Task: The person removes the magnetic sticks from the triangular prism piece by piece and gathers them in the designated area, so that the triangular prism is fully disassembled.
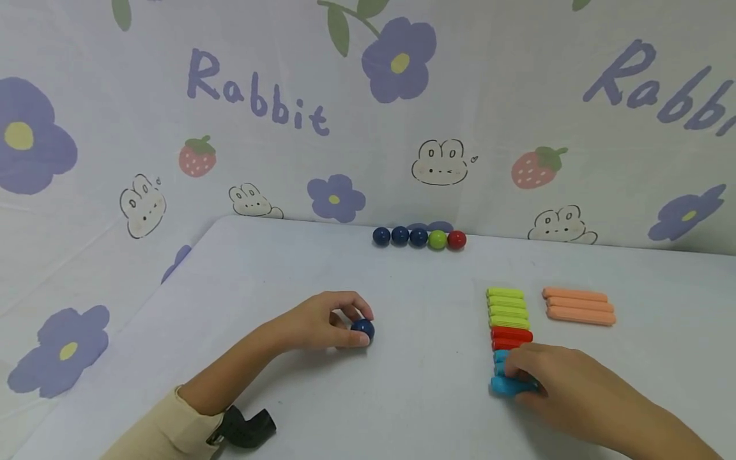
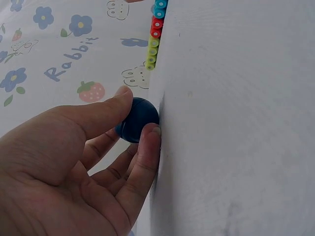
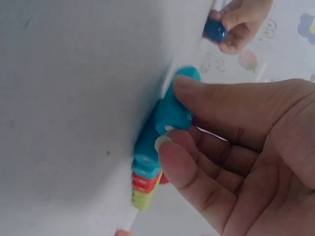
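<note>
My left hand (image 1: 313, 324) pinches a glossy dark blue ball (image 1: 362, 328) between thumb and fingertips, at or just above the white tabletop. The same ball (image 2: 139, 118) shows large in the left wrist view. On the right, my right hand (image 1: 575, 390) pinches a short blue stick (image 1: 505, 386) by thumb and fingertips. This stick (image 3: 172, 112) has a pale spot on its end. It lies at the near end of a column of sticks: other blue ones (image 1: 501, 356), partly hidden by the fingers, then red sticks (image 1: 512, 335) and yellow-green sticks (image 1: 507, 308).
Three orange sticks (image 1: 579, 306) lie right of the column. Along the back edge sits a row of balls: three dark blue balls (image 1: 400, 236), a green ball (image 1: 437, 239) and a red ball (image 1: 457, 240). A patterned cloth (image 1: 276, 160) hangs behind the table.
</note>
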Demonstrator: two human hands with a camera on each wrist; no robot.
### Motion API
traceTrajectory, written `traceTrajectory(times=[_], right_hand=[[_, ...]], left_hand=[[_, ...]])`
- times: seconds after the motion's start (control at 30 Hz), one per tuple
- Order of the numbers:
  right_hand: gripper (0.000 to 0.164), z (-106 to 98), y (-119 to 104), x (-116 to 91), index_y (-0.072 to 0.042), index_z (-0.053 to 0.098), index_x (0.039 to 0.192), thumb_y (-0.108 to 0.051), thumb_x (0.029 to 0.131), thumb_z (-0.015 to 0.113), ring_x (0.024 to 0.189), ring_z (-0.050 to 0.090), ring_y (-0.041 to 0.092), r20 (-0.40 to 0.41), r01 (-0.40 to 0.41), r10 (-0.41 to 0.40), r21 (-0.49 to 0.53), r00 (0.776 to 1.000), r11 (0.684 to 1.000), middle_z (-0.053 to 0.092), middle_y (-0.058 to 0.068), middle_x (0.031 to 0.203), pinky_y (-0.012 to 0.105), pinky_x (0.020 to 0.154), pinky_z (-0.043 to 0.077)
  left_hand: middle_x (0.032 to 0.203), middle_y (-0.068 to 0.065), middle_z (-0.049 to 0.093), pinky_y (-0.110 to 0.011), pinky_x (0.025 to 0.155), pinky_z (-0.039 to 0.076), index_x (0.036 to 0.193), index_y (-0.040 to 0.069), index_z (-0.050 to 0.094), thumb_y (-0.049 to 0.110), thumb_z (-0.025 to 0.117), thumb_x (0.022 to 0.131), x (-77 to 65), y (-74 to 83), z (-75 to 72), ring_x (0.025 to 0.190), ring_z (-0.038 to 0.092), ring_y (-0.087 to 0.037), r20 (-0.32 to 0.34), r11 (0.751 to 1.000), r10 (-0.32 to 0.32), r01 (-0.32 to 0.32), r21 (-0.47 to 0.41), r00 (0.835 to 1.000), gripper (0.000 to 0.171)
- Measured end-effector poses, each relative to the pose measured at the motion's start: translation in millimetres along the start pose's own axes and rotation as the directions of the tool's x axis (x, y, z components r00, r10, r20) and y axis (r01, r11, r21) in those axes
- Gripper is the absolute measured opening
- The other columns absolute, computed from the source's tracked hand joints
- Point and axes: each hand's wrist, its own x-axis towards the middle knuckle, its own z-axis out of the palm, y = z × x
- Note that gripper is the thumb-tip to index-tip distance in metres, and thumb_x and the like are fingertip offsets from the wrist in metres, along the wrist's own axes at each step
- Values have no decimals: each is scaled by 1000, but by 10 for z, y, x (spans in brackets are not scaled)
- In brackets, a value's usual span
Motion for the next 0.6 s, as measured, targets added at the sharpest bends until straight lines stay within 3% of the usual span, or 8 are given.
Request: traceTrajectory(times=[0.1,0.6], right_hand=[[32,-1,43,-22,-26,61,85,-13,74,88,70,46,3,-14,10,-10,-1,1000,1000,47,-16,76,24,60,44],[38,-27,105,-23,-24,54,79,-17,72,90,65,44,5,-34,-70,68,-43,997,997,45,-11,70,25,56,37]], left_hand=[[108,-3,63,-31,59,51,113,20,65,21,79,88,0,9,1,77,63,-19,-2,1000,-4,4,4,1000,29],[107,-5,63,-30,58,50,114,17,65,20,79,88,4,13,5,75,63,-18,1,1000,0,0,-19,1000,29]])
